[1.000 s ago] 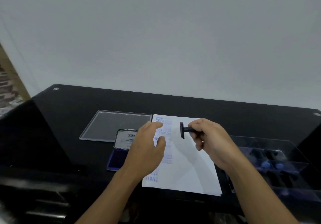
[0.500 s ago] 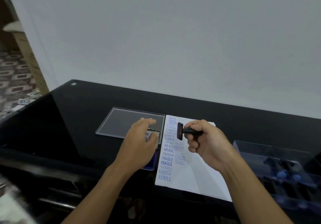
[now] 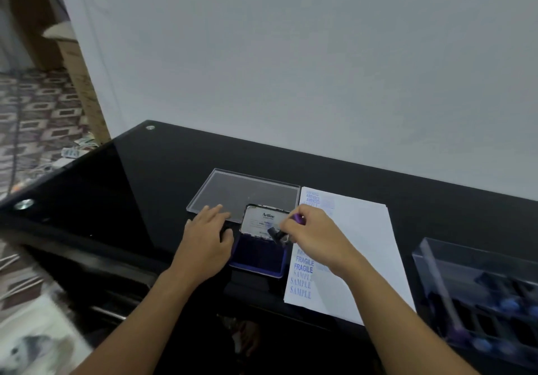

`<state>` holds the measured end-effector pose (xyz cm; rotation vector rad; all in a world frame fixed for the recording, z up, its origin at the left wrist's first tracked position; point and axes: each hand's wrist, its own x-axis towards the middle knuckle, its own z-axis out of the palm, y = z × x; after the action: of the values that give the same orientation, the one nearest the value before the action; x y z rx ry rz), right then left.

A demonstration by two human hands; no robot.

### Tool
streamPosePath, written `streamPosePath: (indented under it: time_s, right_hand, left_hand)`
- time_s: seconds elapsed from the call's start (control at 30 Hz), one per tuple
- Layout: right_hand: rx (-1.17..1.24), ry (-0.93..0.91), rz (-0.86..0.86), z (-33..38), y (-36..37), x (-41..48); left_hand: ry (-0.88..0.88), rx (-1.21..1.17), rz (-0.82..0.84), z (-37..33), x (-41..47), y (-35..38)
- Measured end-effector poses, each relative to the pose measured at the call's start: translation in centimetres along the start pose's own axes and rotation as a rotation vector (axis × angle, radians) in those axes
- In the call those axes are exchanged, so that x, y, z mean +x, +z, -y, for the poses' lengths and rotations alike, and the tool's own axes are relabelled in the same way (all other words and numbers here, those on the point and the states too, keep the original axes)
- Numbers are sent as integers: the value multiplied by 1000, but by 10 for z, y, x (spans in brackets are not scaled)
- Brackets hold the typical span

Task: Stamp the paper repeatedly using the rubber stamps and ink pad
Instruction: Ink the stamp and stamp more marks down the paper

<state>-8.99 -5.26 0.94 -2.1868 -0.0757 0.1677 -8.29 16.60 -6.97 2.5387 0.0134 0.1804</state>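
while the right hand (image 3: 316, 236) grips the stamp (image 3: 276, 233) over the ink pad (image 3: 257, 256) at frame centre, the left hand (image 3: 203, 242) lies flat-fingered beside it; seemingly unbraced, the ink pad could skid, smearing the paper (image 3: 359, 243).

The left forearm (image 3: 151, 296) and right forearm (image 3: 387, 310) angle inward over the desk's (image 3: 145, 185) near edge. The left hand (image 3: 205, 239) lies flat, palm down, fingers straight toward the far edge. The right hand (image 3: 316, 236), just beside it, curls its fingers, pinching a stamp (image 3: 276, 233).
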Motion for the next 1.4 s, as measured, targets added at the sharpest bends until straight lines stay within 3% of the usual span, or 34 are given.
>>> streamPosePath:
  time_s: [0.4, 0.7, 1.4]
  right_hand:
    - [-452, -181, 171, 15, 28, 19]
    - [-618, -288, 164, 24, 45, 24]
    - [-614, -295, -13, 17, 76, 17]
  left_hand:
    - [11, 141, -46, 16, -2, 12]
    - [27, 157, -54, 17, -1, 11]
    - [18, 153, -77, 15, -2, 11]
